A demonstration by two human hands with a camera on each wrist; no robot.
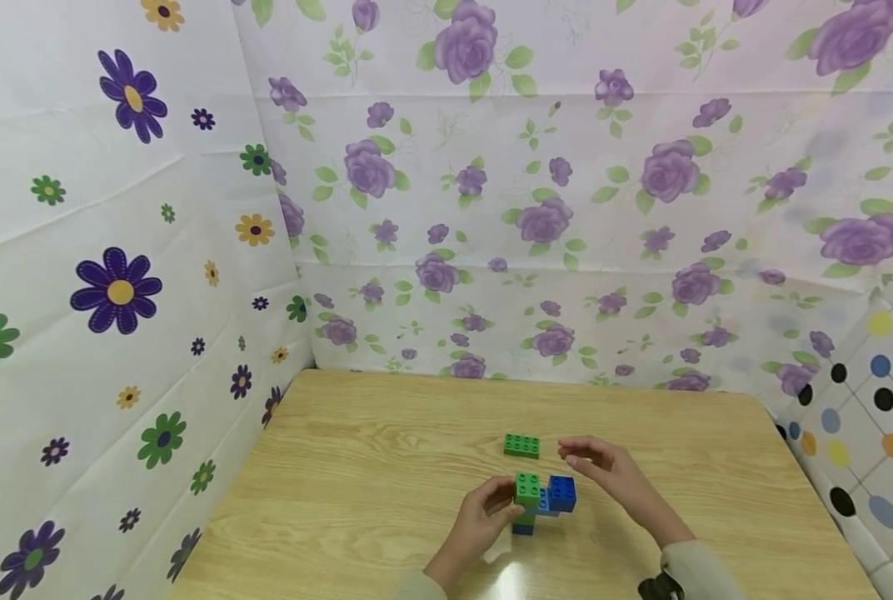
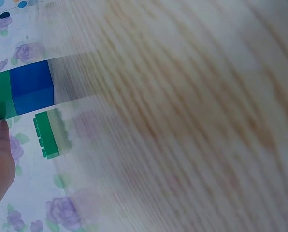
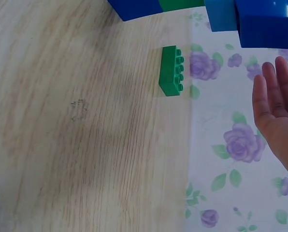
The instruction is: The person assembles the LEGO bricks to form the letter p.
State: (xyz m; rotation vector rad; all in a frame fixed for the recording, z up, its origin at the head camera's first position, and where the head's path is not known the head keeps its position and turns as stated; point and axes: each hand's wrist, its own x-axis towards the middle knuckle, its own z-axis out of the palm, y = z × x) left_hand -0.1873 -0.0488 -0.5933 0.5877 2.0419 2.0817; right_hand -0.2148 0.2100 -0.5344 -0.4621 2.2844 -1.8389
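Note:
A small model of toy building bricks stands near the front of the table in the head view. Its upright part has a light green brick on top and a dark blue brick at the bottom. A light blue piece juts out to the right and bears a blue brick at its end. My left hand grips the upright part from the left, thumb in front. My right hand hovers behind and to the right of the blue brick, fingers loosely bent and holding nothing.
A loose green brick with two rows of studs lies on the wooden table behind the model. A flowered sheet hangs at the table's back edge, and other patterned sheets hang at the left and right.

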